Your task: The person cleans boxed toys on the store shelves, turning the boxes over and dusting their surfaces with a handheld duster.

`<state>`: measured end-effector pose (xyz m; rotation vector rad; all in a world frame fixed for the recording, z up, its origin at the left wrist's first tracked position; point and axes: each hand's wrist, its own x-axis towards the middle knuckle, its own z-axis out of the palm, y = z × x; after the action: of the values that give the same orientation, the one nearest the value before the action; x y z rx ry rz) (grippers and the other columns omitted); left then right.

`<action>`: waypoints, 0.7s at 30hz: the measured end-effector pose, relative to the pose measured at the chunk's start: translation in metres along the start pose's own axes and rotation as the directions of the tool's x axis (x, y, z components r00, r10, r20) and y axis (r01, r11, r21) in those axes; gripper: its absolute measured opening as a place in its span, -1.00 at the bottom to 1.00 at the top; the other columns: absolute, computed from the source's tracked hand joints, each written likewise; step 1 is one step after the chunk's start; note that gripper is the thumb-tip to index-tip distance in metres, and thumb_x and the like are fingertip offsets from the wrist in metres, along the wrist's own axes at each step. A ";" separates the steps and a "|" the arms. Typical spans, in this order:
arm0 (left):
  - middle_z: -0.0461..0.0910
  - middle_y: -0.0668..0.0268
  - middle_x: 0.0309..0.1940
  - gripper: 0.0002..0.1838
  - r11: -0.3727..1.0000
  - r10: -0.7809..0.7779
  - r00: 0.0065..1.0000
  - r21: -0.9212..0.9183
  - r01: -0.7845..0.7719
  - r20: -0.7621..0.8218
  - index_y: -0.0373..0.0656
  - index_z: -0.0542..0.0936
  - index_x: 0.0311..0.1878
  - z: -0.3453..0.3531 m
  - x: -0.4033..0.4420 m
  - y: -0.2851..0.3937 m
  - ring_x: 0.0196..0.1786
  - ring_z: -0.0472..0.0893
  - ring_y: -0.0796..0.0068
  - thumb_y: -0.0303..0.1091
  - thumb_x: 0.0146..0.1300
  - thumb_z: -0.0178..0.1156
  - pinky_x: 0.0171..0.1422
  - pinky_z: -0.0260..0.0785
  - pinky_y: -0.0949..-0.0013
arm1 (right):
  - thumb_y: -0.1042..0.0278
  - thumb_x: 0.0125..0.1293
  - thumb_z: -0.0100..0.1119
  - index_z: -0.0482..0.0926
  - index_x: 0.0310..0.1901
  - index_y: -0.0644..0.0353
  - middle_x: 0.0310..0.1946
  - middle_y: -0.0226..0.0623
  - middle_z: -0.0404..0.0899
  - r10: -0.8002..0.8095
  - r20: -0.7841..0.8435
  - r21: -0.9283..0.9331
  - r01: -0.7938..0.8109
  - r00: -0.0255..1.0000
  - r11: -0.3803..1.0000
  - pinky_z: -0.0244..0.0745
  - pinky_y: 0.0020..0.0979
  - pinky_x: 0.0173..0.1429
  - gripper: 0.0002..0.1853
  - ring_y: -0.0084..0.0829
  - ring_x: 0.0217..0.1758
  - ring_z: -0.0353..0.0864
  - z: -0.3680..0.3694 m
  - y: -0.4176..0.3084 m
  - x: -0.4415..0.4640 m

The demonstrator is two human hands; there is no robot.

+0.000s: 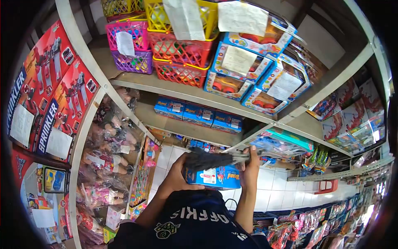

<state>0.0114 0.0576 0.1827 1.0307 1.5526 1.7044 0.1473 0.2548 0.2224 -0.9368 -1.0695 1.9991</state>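
Observation:
A blue box [226, 177] with a white label is held in front of my dark shirt. My left hand [176, 174] grips its left end, fingers wrapped round it. My right hand [250, 166] is at the right end, its fingers closed round the light handle of a dark feather duster [209, 161]. The duster lies across the top of the box and hides part of it. Just ahead, three similar blue boxes [199, 115] stand in a row on the middle shelf [166, 127].
Stacked plastic baskets [179, 68] and toy boxes [229, 86] fill the upper shelf. Red boxes [54, 83] and bagged dolls [105, 162] are at left. Metal shelf posts [89, 54] frame the space. A red stool [326, 186] and hanging packets [306, 220] are at right.

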 end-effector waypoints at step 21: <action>0.48 0.09 0.16 0.12 0.988 0.055 0.994 0.137 -0.067 0.090 -0.31 0.32 0.31 -0.095 -0.005 -0.020 0.23 0.49 0.33 -0.18 -0.39 0.71 0.37 0.30 0.27 | -0.10 0.51 -0.05 0.40 -0.35 0.06 -0.68 -0.52 0.27 0.008 -0.091 0.061 -0.002 0.996 0.998 -0.04 -0.59 -0.61 -0.59 -0.68 -0.76 0.06 0.053 0.048 -0.014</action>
<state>-0.0693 0.0070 0.1612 1.2181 1.6183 1.5873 0.1005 0.2018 0.2061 -0.9897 -0.9517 1.9622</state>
